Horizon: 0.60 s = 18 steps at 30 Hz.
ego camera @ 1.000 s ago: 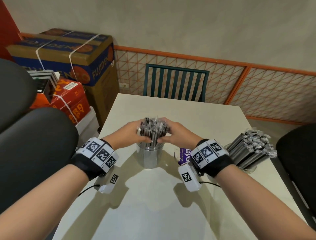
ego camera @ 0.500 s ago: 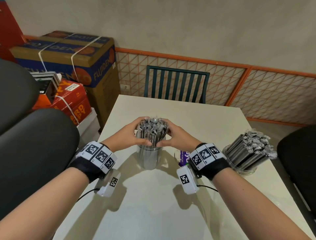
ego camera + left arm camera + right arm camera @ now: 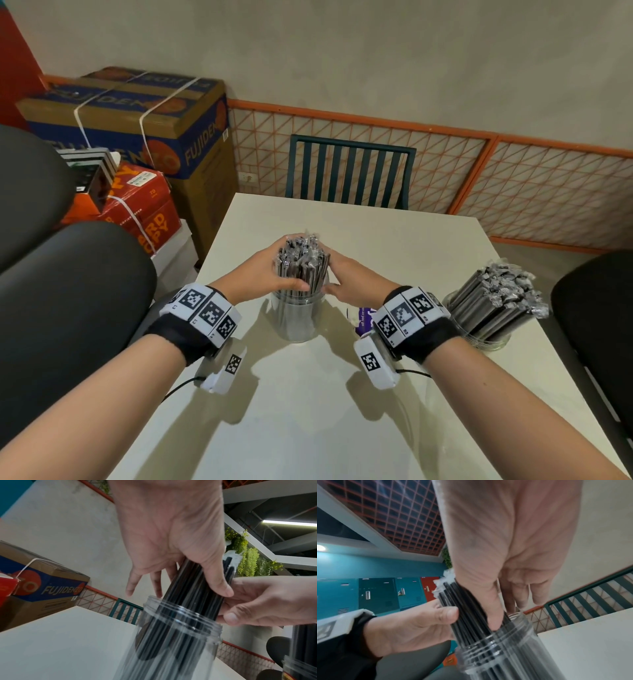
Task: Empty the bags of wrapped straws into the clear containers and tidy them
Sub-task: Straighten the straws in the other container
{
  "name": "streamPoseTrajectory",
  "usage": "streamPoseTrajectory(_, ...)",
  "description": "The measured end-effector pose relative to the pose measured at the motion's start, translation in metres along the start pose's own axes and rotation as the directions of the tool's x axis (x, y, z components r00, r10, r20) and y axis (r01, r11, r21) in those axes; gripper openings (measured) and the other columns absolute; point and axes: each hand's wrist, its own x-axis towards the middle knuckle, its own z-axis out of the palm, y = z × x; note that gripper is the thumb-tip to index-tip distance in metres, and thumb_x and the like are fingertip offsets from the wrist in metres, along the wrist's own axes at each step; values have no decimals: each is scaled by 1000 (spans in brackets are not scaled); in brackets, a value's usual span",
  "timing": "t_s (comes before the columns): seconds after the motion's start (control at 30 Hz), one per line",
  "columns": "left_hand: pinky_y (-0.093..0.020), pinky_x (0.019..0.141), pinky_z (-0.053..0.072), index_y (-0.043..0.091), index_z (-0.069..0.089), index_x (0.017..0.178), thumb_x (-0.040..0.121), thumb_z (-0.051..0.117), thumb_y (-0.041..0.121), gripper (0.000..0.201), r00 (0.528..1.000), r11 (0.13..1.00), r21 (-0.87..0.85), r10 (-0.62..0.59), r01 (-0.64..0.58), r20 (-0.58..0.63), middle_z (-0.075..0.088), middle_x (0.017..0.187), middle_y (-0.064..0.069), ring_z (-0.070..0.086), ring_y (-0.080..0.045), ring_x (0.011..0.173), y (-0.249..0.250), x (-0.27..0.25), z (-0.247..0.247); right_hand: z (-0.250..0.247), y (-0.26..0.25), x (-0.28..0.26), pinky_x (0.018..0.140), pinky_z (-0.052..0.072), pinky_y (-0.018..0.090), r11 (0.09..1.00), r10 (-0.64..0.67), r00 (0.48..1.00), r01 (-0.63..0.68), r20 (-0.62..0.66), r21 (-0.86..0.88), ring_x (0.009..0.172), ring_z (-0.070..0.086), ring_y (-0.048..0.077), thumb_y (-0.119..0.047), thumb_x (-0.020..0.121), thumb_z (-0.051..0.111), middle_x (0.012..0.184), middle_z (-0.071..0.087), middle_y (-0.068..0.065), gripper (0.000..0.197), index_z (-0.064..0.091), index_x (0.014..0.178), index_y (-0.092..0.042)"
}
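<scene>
A bundle of wrapped black straws [image 3: 301,262] stands upright in a clear container [image 3: 297,320] at the table's middle. My left hand [image 3: 263,274] grips the bundle from the left, just above the rim. Its thumb [image 3: 218,584] lies across the front of the straws [image 3: 193,586] and its fingers reach behind them. My right hand [image 3: 349,279] grips the same bundle from the right, with its thumb [image 3: 494,609] on the straws [image 3: 464,601] by the container's threaded rim [image 3: 501,639]. The straws' crinkled wrapper ends stick up above both hands.
A second clear container [image 3: 488,339] at the table's right edge holds a leaning bunch of wrapped straws [image 3: 496,298]. A purple packet [image 3: 362,317] lies partly hidden by my right wrist. A green chair [image 3: 349,174] stands at the far edge, dark chairs on both sides, boxes [image 3: 137,123] at left.
Both hands have squeezed the straws into a narrower, more upright bundle and slid slightly down toward the rim. The container has stayed in place.
</scene>
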Motion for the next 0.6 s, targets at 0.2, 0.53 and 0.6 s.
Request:
streamPoseTrajectory(0.2,-7,94,36,28,31,137,66,81,23,87,999,999,-37,15,-16,-33,49,127,14,47,8,114,-5,-5,3,7,5,-5,112,28,27,973,-26,997,40,-66,227,137,35,16,-12,78,73,151,35,2,95,11,150,-19)
streamPoseTrajectory(0.53,-1,76,39,22,50,126,76,73,26,56,987,996,77,56,-45,-150,60,114,11,55,1,100,15,-7,-5,4,-9,-7,102,46,34,929,14,930,124,-368,348,116,57,17,-15,79,72,124,62,6,54,51,129,-11)
streamPoseTrajectory(0.6,1,76,38,25,48,125,72,77,25,61,995,996,85,37,-29,-96,57,110,15,53,2,99,14,-10,-5,4,-9,-6,104,44,34,946,-9,951,108,-309,305,119,55,17,-13,77,74,129,59,7,61,47,132,-12)
